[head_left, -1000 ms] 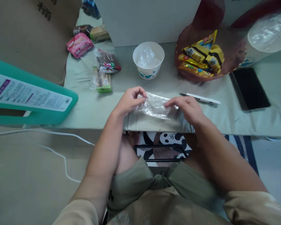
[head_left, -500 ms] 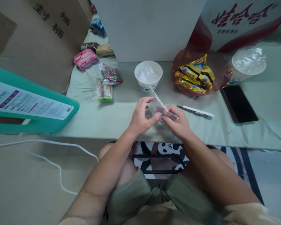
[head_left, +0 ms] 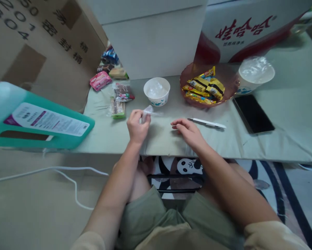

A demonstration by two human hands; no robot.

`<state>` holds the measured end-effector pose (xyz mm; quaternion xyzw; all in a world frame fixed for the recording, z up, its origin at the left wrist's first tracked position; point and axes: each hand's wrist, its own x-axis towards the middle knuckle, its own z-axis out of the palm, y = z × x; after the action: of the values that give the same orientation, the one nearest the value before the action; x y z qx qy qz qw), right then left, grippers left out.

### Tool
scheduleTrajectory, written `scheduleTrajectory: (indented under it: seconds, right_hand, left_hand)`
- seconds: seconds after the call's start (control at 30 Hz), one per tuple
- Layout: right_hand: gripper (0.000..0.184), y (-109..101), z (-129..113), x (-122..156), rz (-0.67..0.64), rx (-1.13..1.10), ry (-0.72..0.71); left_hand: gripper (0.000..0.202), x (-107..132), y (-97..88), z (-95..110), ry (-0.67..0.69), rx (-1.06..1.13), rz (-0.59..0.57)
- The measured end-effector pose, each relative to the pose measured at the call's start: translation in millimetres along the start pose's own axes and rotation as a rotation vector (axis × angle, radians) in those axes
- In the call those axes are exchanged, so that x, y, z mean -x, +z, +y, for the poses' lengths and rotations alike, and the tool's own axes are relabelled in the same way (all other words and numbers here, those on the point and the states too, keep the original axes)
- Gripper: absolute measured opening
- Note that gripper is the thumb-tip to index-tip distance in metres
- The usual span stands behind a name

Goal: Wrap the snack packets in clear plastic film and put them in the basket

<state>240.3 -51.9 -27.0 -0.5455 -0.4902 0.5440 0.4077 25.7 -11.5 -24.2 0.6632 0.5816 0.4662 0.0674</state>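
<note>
Pinched in the fingers of my left hand (head_left: 138, 126) is a piece of clear plastic film (head_left: 148, 110), crumpled at the hold with a thin end trailing right. Just behind it stands a white paper bowl (head_left: 157, 96) with a blue pattern, clear plastic lying inside. My right hand (head_left: 186, 130) hovers over the cloth, fingers loosely stretched and apart, holding nothing. Right beside it lies a white and black pen (head_left: 207, 123). A pinkish clear bowl (head_left: 184, 99) with yellow-wrapped snacks (head_left: 205, 86) sits farther back.
A black phone (head_left: 253, 114) lies at the right, below a plastic-filled paper bowl (head_left: 257, 74). Snack packets (head_left: 119, 100) rest on the left. A green jug (head_left: 59, 132) stands at the left edge. White boxes (head_left: 156, 45) and a cardboard box (head_left: 49, 62) block the back.
My hands have come apart. The left one has moved left with the plastic film; the right one has let go of it. The view has shifted slightly.
</note>
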Motion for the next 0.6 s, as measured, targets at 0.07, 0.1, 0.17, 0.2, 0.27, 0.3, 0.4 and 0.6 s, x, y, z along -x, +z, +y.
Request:
scheduleTrajectory:
  seconds: [0.07,0.1,0.17,0.2,0.27,0.3,0.4,0.6]
  right_hand:
    - [0.030,-0.6,-1.0,1.5,-0.029,0.054,-0.031]
    - [0.029,-0.4,-2.3,2.2,-0.033,0.079,-0.051]
    - [0.027,0.5,-5.3,3.0,-0.043,0.096,-0.080]
    - [0.026,1.1,-6.7,2.9,-0.049,0.094,-0.084]
    - [0.026,2.2,-8.6,2.0,-0.064,0.093,-0.085]
    - [0.026,2.6,-9.3,1.1,-0.069,0.098,-0.087]
    - [0.024,2.4,-10.5,-2.3,-0.090,0.116,-0.099]
    - [0.020,-1.3,-11.0,-6.1,-0.113,0.140,-0.106]
  left_hand:
    - [0.013,-13.1,-4.5,6.1,0.032,-0.059,0.078]
    - [0.015,-23.4,-5.3,12.2,0.040,-0.089,0.098]
    - [0.021,-50.2,-2.7,29.7,0.043,-0.166,0.098]
    - [0.024,-65.6,0.6,40.1,0.046,-0.218,0.068]
    - [0.022,-95.9,11.3,60.1,0.033,-0.334,-0.073]
    - [0.021,-109.0,18.3,68.4,0.030,-0.409,-0.162]
    - [0.027,-134.9,42.1,80.0,-0.020,-0.639,-0.402]
    - [0.032,-150.9,79.8,56.1,-0.104,-0.661,-0.932]
